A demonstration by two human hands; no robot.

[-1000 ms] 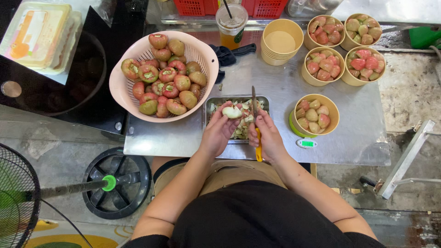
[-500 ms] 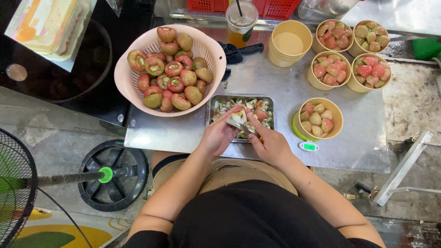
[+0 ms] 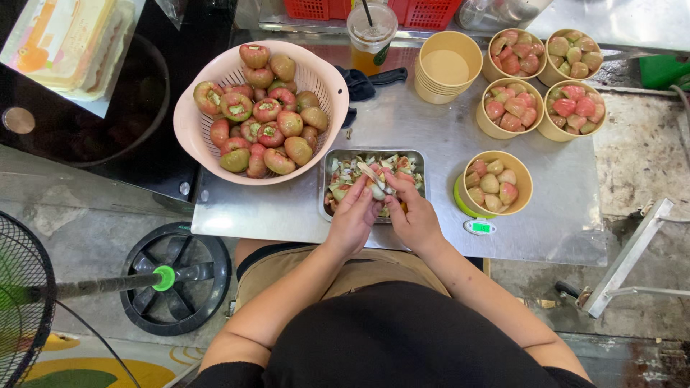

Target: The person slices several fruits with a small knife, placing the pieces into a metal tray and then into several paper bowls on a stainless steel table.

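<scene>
Both hands work over a shallow rectangular metal tray (image 3: 417, 159) of pale trimmings at the near edge of the brushed-steel desk (image 3: 445, 136). The left hand (image 3: 353, 219) closes around a piece of rose apple (image 3: 375, 188); the right hand (image 3: 413, 215) grips a knife (image 3: 371, 173) against it. Far left sits a perforated pink plastic colander (image 3: 208, 154) of glossy fruit; round paper cups (image 3: 499, 183) stand right

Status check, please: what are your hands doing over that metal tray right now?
Left hand holds a fruit over the tray. Right hand cuts it, knife mostly hidden. Full basket at left, nothing in the way.
</scene>
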